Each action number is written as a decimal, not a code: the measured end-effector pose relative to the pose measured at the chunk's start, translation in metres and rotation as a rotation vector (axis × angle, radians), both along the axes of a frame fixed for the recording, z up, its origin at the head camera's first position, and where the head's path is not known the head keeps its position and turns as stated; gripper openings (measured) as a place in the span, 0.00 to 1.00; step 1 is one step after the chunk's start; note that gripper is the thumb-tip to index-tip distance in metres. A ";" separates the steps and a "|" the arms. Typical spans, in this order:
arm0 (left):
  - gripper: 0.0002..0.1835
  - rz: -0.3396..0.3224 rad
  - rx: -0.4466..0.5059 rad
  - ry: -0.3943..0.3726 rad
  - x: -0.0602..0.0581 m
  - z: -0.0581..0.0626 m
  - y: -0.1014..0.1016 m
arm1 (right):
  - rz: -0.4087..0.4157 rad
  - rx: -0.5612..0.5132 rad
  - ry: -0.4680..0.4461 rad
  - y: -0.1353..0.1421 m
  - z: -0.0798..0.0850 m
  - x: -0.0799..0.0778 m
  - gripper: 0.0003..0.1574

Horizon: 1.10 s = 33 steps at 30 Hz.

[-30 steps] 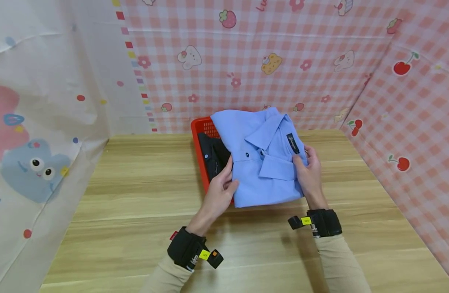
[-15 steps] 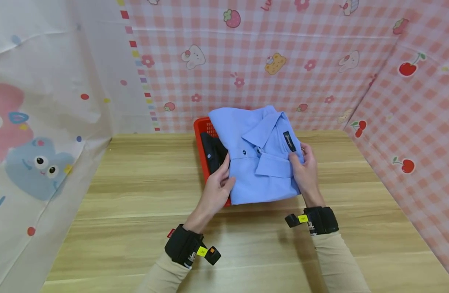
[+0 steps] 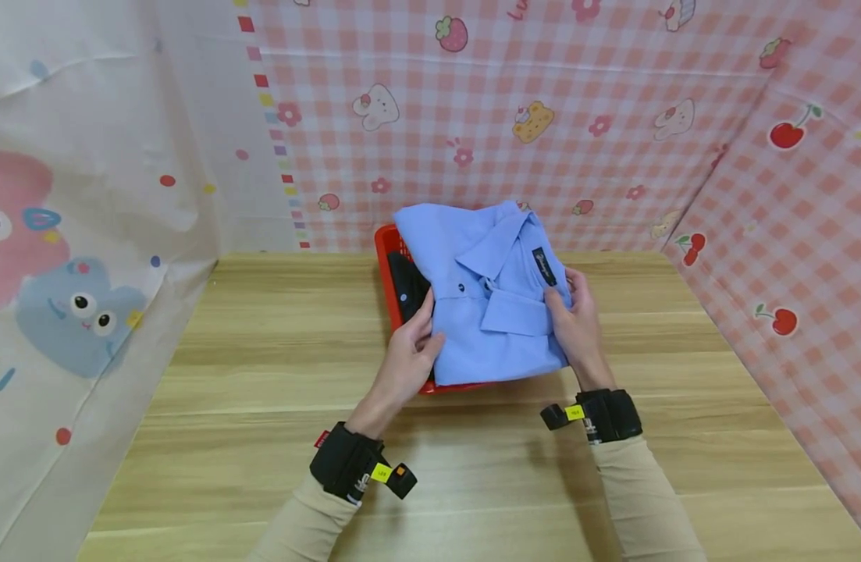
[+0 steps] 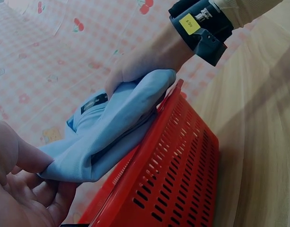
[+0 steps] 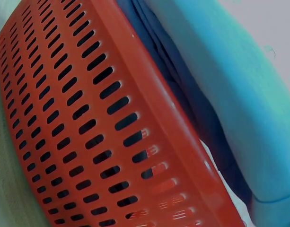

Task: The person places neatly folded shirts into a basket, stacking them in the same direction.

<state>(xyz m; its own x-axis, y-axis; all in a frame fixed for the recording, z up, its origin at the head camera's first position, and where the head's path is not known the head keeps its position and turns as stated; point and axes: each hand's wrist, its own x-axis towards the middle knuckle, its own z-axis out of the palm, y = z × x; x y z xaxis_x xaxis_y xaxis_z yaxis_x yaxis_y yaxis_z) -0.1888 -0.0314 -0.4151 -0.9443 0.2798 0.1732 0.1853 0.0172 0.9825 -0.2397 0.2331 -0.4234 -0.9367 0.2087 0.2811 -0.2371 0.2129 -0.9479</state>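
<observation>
A folded light-blue collared shirt (image 3: 496,336) with a black neck label lies over a red perforated basket (image 3: 388,273). My left hand (image 3: 407,351) pinches the shirt's left edge, thumb above and fingers beneath, as the left wrist view shows on the folded layers (image 4: 111,132). At the opposite edge, my right hand (image 3: 578,328) grips the shirt near the label, thumb on top. Inside the basket's left part sits a dark buttoned garment (image 3: 407,293); the shirt hides the rest. In the right wrist view the shirt (image 5: 230,94) hangs just above the basket rim (image 5: 154,104), with the hand out of sight.
The basket stands on a wood-grain table (image 3: 261,375), near the back. Behind it hangs a pink checked cloth (image 3: 430,109); another checked cloth (image 3: 823,234) borders the right side, and a white printed sheet (image 3: 107,203) the left.
Both hands have carried the shirt slightly left and back over the basket. The basket's front rim now shows below the shirt's lower edge. The view has shifted a little; both grips stay the same.
</observation>
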 end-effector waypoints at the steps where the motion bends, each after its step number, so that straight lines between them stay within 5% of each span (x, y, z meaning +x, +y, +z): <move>1: 0.37 0.003 0.000 0.000 0.000 0.000 -0.001 | 0.005 0.005 -0.003 -0.001 0.000 -0.001 0.27; 33: 0.36 0.071 -0.020 -0.012 -0.015 -0.004 -0.017 | 0.091 0.080 -0.112 -0.021 0.005 -0.018 0.29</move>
